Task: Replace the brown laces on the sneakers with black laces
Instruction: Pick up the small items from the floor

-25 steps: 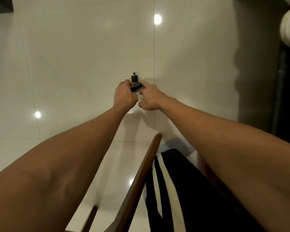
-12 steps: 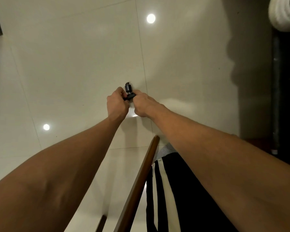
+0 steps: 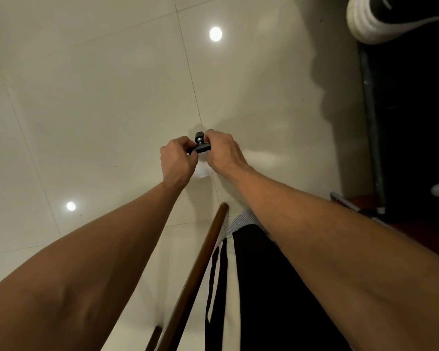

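Hands are both busy out in front: the left hand pinches the flat base of a small black fitting with curled fingers, and the right hand is closed round its knobbed end, so the two nearly touch. What the fitting is I cannot tell. One sneaker, thick white sole and dark upper, sits at the far top right corner, well apart from both hands; its laces are not visible, and no loose laces show anywhere.

The main risk, as I judge it, is a slip: the piece is small and held only at its ends, so a twist or pull could pop it free and drop it. It would land on hard tile and likely skid off. The lacing itself looks not yet begun.

The floor is glossy cream tile with thin joints, mirroring two round ceiling lights. A wooden rail and black shorts with white stripes fill the bottom; a dark patch edged by a metal bar runs down the right side
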Demonstrator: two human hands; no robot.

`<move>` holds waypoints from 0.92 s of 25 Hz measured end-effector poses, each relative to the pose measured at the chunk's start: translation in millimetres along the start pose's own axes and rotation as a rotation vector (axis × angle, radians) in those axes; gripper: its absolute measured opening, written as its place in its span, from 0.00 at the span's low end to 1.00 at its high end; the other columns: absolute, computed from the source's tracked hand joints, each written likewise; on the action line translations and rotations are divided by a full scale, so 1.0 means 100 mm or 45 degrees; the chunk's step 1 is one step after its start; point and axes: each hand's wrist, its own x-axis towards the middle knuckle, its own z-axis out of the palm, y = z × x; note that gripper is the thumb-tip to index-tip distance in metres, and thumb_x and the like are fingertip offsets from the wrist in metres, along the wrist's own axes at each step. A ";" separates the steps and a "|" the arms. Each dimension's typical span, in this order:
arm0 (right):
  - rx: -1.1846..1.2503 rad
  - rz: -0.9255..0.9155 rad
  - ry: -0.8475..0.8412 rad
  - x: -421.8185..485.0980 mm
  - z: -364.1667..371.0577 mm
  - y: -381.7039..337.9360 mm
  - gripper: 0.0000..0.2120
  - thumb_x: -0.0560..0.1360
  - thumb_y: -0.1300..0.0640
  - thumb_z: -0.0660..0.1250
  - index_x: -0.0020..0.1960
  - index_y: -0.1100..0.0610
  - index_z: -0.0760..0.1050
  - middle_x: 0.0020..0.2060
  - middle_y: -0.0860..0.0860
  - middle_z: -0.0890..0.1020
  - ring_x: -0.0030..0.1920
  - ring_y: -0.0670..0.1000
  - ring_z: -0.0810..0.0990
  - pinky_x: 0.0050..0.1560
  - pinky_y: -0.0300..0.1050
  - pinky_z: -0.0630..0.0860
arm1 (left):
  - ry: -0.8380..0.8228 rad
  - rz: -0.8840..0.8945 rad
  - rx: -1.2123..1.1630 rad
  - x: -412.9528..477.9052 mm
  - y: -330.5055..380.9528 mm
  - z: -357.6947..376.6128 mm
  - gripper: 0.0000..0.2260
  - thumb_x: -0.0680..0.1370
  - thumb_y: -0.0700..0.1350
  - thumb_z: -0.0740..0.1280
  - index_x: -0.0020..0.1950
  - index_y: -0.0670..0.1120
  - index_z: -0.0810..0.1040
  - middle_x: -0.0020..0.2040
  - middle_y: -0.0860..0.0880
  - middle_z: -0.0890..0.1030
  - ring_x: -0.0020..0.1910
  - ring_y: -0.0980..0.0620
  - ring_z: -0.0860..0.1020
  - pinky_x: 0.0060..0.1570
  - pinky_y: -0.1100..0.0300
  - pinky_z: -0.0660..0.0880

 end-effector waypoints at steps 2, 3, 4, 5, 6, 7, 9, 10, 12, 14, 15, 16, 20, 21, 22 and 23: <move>-0.010 0.049 0.043 -0.06 -0.15 0.03 0.16 0.77 0.71 0.62 0.60 0.58 0.80 0.52 0.55 0.82 0.49 0.57 0.81 0.47 0.50 0.79 | -0.014 0.057 0.003 -0.07 0.16 -0.05 0.10 0.75 0.37 0.71 0.54 0.46 0.86 0.48 0.50 0.87 0.47 0.52 0.85 0.53 0.59 0.81; -0.006 0.069 0.073 -0.11 -0.26 0.03 0.16 0.77 0.71 0.62 0.58 0.58 0.81 0.50 0.54 0.82 0.48 0.57 0.81 0.47 0.50 0.80 | -0.024 0.090 0.011 -0.12 0.27 -0.10 0.09 0.75 0.38 0.71 0.53 0.46 0.86 0.47 0.51 0.87 0.47 0.52 0.85 0.54 0.58 0.82; 0.006 0.083 0.101 -0.17 -0.37 0.02 0.16 0.77 0.70 0.62 0.57 0.57 0.82 0.49 0.54 0.82 0.47 0.57 0.82 0.47 0.50 0.82 | -0.031 0.115 0.016 -0.17 0.37 -0.16 0.09 0.75 0.38 0.71 0.53 0.46 0.87 0.47 0.51 0.88 0.47 0.53 0.85 0.54 0.57 0.82; 0.015 0.097 0.130 -0.23 -0.49 -0.01 0.16 0.77 0.70 0.62 0.56 0.56 0.82 0.48 0.54 0.82 0.47 0.57 0.82 0.47 0.50 0.83 | -0.036 0.131 0.018 -0.22 0.50 -0.23 0.09 0.75 0.39 0.72 0.53 0.46 0.87 0.47 0.51 0.88 0.47 0.54 0.85 0.53 0.57 0.82; 0.020 0.111 0.155 -0.32 -0.64 -0.05 0.16 0.77 0.70 0.62 0.55 0.56 0.83 0.47 0.54 0.82 0.46 0.57 0.82 0.47 0.51 0.83 | -0.038 0.150 0.024 -0.28 0.64 -0.32 0.09 0.74 0.39 0.72 0.53 0.47 0.87 0.47 0.51 0.88 0.46 0.54 0.85 0.53 0.57 0.82; 0.019 0.121 0.174 -0.40 -0.79 -0.09 0.16 0.77 0.70 0.62 0.55 0.55 0.83 0.47 0.54 0.82 0.46 0.57 0.82 0.47 0.52 0.84 | -0.041 0.170 0.034 -0.34 0.80 -0.41 0.09 0.74 0.40 0.71 0.52 0.47 0.87 0.46 0.52 0.88 0.45 0.55 0.85 0.52 0.57 0.82; 0.017 0.125 0.214 -0.63 -1.12 -0.19 0.16 0.77 0.69 0.63 0.54 0.53 0.84 0.46 0.53 0.82 0.45 0.57 0.81 0.47 0.53 0.84 | -0.053 0.210 0.043 -0.51 1.16 -0.63 0.10 0.73 0.40 0.71 0.52 0.49 0.87 0.46 0.53 0.88 0.45 0.55 0.85 0.50 0.55 0.82; 0.017 0.119 0.235 -0.74 -1.27 -0.23 0.17 0.77 0.69 0.63 0.54 0.53 0.85 0.45 0.53 0.82 0.44 0.57 0.81 0.47 0.53 0.84 | -0.053 0.239 0.048 -0.59 1.32 -0.73 0.10 0.73 0.40 0.71 0.52 0.49 0.88 0.46 0.53 0.88 0.45 0.56 0.85 0.50 0.55 0.82; 0.026 0.104 0.277 -1.00 -1.58 -0.30 0.17 0.76 0.69 0.64 0.53 0.52 0.86 0.44 0.53 0.83 0.43 0.57 0.82 0.47 0.53 0.84 | -0.049 0.317 0.064 -0.77 1.63 -0.93 0.11 0.74 0.41 0.70 0.52 0.49 0.88 0.47 0.54 0.88 0.44 0.56 0.85 0.48 0.55 0.82; 0.074 0.082 0.333 -1.32 -1.90 -0.37 0.15 0.77 0.68 0.66 0.54 0.52 0.86 0.43 0.53 0.84 0.43 0.56 0.82 0.47 0.52 0.83 | -0.049 0.392 0.080 -0.98 1.96 -1.14 0.11 0.74 0.41 0.70 0.53 0.49 0.88 0.48 0.53 0.88 0.43 0.56 0.85 0.47 0.54 0.83; 0.094 0.066 0.361 -1.49 -2.05 -0.40 0.14 0.77 0.67 0.67 0.55 0.52 0.86 0.44 0.53 0.84 0.43 0.56 0.82 0.48 0.51 0.83 | -0.046 0.425 0.091 -1.08 2.12 -1.23 0.10 0.75 0.41 0.71 0.53 0.49 0.88 0.48 0.53 0.88 0.42 0.56 0.85 0.47 0.54 0.83; 0.111 0.052 0.396 -1.66 -2.19 -0.43 0.13 0.78 0.65 0.68 0.55 0.52 0.86 0.44 0.52 0.85 0.44 0.55 0.82 0.48 0.49 0.82 | -0.042 0.466 0.101 -1.19 2.28 -1.33 0.10 0.75 0.41 0.71 0.53 0.49 0.88 0.48 0.53 0.88 0.41 0.56 0.85 0.47 0.55 0.83; 0.198 0.039 0.617 -2.49 -2.65 -0.45 0.10 0.79 0.61 0.72 0.58 0.54 0.87 0.47 0.51 0.88 0.45 0.50 0.85 0.52 0.40 0.80 | -0.046 0.771 0.175 -1.69 2.88 -1.56 0.09 0.75 0.40 0.73 0.53 0.49 0.88 0.47 0.53 0.88 0.42 0.53 0.86 0.51 0.55 0.84; 0.219 0.046 0.684 -2.70 -2.75 -0.42 0.10 0.78 0.61 0.73 0.58 0.55 0.87 0.47 0.51 0.88 0.44 0.48 0.85 0.53 0.40 0.82 | -0.069 0.843 0.177 -1.84 3.03 -1.59 0.09 0.75 0.40 0.73 0.53 0.48 0.88 0.46 0.53 0.88 0.43 0.53 0.86 0.52 0.55 0.84; 0.248 0.063 0.750 -2.90 -2.83 -0.36 0.10 0.78 0.61 0.73 0.58 0.55 0.87 0.48 0.50 0.88 0.43 0.48 0.86 0.54 0.42 0.83 | -0.098 0.914 0.176 -1.98 3.17 -1.60 0.09 0.75 0.40 0.74 0.54 0.48 0.88 0.47 0.53 0.88 0.44 0.53 0.86 0.53 0.55 0.84; 0.280 0.099 0.820 -3.11 -2.93 -0.29 0.11 0.77 0.60 0.74 0.59 0.55 0.87 0.49 0.50 0.88 0.44 0.47 0.86 0.54 0.44 0.84 | -0.125 0.998 0.190 -2.11 3.34 -1.58 0.09 0.75 0.41 0.75 0.54 0.48 0.88 0.47 0.53 0.88 0.44 0.52 0.86 0.54 0.55 0.84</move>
